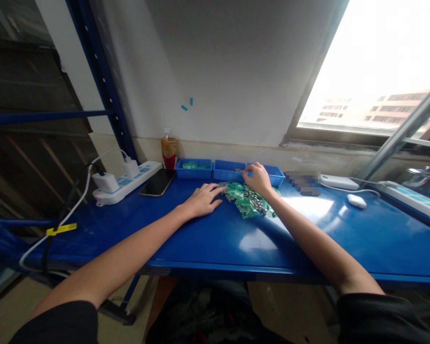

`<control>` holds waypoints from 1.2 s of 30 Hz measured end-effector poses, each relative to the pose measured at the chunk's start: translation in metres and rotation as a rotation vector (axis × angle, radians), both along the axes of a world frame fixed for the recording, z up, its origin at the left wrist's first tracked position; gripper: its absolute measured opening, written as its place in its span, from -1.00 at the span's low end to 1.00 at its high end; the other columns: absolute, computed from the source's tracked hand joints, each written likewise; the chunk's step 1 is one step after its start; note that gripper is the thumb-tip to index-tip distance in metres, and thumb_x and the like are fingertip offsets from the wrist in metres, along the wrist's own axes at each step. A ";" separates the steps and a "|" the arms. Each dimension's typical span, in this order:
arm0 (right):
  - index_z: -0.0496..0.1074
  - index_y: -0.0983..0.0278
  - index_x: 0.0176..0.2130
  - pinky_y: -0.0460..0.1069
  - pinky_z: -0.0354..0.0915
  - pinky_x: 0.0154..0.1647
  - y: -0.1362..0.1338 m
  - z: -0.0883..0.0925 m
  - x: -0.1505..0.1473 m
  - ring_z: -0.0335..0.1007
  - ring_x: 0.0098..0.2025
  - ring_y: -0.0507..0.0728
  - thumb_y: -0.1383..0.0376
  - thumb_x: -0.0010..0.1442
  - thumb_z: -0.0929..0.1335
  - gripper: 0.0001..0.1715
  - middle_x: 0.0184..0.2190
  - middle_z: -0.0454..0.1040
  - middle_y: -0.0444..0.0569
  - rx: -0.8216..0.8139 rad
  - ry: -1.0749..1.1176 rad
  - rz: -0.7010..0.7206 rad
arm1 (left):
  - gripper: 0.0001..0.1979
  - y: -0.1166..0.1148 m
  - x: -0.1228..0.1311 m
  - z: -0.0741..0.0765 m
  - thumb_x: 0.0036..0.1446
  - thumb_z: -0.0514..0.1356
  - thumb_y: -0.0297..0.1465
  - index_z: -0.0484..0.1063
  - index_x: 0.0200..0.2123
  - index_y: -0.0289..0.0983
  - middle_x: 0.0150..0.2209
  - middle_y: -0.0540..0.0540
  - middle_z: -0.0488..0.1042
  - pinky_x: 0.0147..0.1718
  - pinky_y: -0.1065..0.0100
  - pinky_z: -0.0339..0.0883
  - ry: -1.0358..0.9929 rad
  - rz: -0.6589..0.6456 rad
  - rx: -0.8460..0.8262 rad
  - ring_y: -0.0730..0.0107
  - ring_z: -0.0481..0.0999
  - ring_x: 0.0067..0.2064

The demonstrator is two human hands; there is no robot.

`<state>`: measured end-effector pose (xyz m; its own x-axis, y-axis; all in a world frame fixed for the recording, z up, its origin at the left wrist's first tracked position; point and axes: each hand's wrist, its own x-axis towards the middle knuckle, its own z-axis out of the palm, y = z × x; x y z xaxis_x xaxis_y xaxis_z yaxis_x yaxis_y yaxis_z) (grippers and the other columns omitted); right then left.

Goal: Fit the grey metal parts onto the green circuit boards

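A pile of small green and silver parts (pixel 249 200), some looking like little circuit boards with metal pieces, lies on the blue table. My left hand (pixel 202 199) rests palm down with fingers spread, its fingertips at the pile's left edge. Over the pile's far side, my right hand (pixel 258 177) pinches at the front of the middle blue bin (pixel 224 168). Something small and greyish shows at those fingertips; its kind is too small to tell. Green pieces sit in the left blue bin (pixel 194 173). The right blue bin (pixel 277 177) is partly hidden by my right hand.
A dark phone (pixel 158 183), a white power strip (pixel 129 182) with plugs and a bottle (pixel 169 150) stand at the left. Rightward lie a blurred-out item (pixel 304 183), a white device (pixel 339 182), a white case (pixel 356 201) and another power strip (pixel 415 196).
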<state>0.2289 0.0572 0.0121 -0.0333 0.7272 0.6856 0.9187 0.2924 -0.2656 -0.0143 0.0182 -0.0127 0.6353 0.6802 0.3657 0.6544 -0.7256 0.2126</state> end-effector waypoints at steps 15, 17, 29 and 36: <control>0.39 0.28 -0.10 0.18 0.22 -0.07 -0.005 0.006 0.013 0.25 -0.11 0.29 0.22 0.14 0.30 -0.68 -0.23 0.40 0.09 -0.008 0.028 0.004 | -0.83 0.000 -0.003 0.008 0.14 0.13 -0.29 0.42 -0.24 -0.24 -0.24 -0.15 0.50 -0.20 0.17 0.23 0.013 0.270 0.020 0.10 0.41 -0.16; 0.38 0.27 -0.13 0.16 0.24 -0.07 -0.026 0.001 0.013 0.25 -0.14 0.26 0.28 0.13 0.29 -0.73 -0.24 0.38 0.07 0.058 0.039 0.094 | -0.83 0.001 -0.003 0.007 0.15 0.12 -0.30 0.45 -0.29 -0.24 -0.24 -0.15 0.50 -0.19 0.16 0.22 0.021 0.275 0.018 0.09 0.41 -0.15; 0.34 0.21 -0.25 0.03 0.29 -0.27 -0.079 -0.016 -0.049 0.24 -0.29 0.16 0.59 0.00 0.16 -0.59 -0.33 0.23 -0.01 0.047 -0.010 0.345 | -0.81 -0.002 0.003 0.004 0.23 0.05 -0.33 0.43 -0.28 -0.26 -0.27 -0.11 0.49 -0.15 0.23 0.26 -0.159 -0.004 0.090 0.24 0.39 -0.19; 0.27 0.22 -0.03 0.08 0.30 -0.12 -0.080 -0.014 -0.039 0.30 -0.14 0.19 0.39 0.13 0.28 -0.63 -0.18 0.32 0.04 -0.024 -0.057 0.451 | -0.77 -0.008 0.004 0.010 0.28 -0.01 -0.32 0.41 -0.26 -0.27 -0.26 -0.11 0.47 -0.14 0.23 0.26 -0.213 -0.072 0.118 0.25 0.37 -0.19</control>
